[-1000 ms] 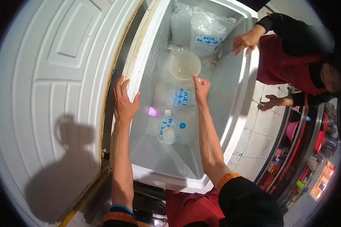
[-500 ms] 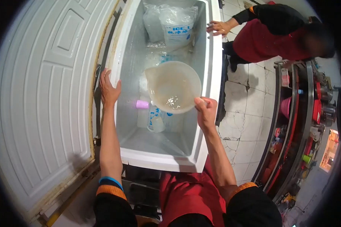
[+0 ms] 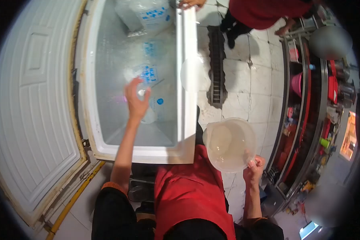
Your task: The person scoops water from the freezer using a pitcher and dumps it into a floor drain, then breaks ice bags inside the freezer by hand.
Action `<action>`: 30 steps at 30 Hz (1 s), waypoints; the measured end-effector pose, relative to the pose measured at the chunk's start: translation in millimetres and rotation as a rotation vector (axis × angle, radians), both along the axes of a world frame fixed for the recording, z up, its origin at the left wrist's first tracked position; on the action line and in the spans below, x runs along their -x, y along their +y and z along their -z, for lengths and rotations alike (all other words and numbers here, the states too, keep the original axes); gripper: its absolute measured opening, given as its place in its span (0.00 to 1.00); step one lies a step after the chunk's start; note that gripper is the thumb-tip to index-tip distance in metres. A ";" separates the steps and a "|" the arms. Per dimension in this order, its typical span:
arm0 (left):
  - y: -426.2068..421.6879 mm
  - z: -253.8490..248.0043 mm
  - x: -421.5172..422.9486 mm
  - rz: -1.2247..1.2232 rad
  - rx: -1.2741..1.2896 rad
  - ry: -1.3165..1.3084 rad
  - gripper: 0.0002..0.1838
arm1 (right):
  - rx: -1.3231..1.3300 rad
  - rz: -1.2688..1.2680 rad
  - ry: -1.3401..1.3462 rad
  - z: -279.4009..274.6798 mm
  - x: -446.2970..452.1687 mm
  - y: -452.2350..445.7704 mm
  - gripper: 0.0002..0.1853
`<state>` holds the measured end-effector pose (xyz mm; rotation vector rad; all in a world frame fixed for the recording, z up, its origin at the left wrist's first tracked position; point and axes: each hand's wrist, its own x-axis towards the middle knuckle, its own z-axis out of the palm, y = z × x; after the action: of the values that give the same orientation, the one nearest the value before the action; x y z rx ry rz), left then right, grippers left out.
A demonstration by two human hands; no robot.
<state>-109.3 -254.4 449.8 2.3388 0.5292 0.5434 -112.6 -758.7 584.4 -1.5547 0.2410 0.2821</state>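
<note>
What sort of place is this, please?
Probably a commercial kitchen or its storeroom: an open white rectangular chest freezer holding blue-printed clear plastic bags, dark metal shelving and a long dark floor grate.

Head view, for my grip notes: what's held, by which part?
The right hand holds the pitcher by its handle. The left hand is at a white cap; whether it grips can't be told.

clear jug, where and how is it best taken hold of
By its side handle, mostly hidden in the right hand, coming from the lower right of the view. The handle sits roughly opposite the spout, and the jug looks too wide and round for a one-hand grip.
</note>
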 end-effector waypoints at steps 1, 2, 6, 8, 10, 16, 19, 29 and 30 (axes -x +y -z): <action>-37.5 -2.9 -9.1 0.073 0.171 0.000 0.28 | 0.018 0.024 0.014 10.4 4.4 -12.8 0.16; -72.1 -8.8 -19.0 0.094 0.189 0.017 0.28 | 0.058 0.079 0.077 22.3 5.2 -23.1 0.15; -159.4 -17.2 -47.8 0.122 0.309 0.096 0.39 | 0.331 0.062 0.143 151.3 5.7 -75.8 0.15; -176.1 -9.1 -56.2 0.079 0.228 0.176 0.50 | 0.549 -0.010 0.136 237.3 0.3 -99.1 0.20; -185.1 5.5 -60.6 0.030 0.179 0.182 0.51 | 0.594 -0.038 0.119 303.8 -20.6 -101.5 0.24; -188.4 32.2 -51.7 -0.021 -0.044 0.323 0.51 | 0.585 0.081 0.240 530.2 -52.6 -124.3 0.26; -190.8 27.6 -44.9 -0.087 -0.067 0.428 0.52 | 0.599 0.174 0.317 604.3 -74.6 -119.8 0.25; -182.9 -33.2 47.4 -0.404 -0.484 0.811 0.50 | 0.593 0.047 0.501 757.0 -141.0 -137.0 0.27; -187.1 -37.7 51.8 -0.423 -0.465 0.833 0.50 | 0.594 0.040 0.510 760.0 -148.6 -135.0 0.27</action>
<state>-161.0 -441.5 487.6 2.8647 1.4225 -0.2032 36.0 -893.8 -175.6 -2.0380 0.8108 0.6154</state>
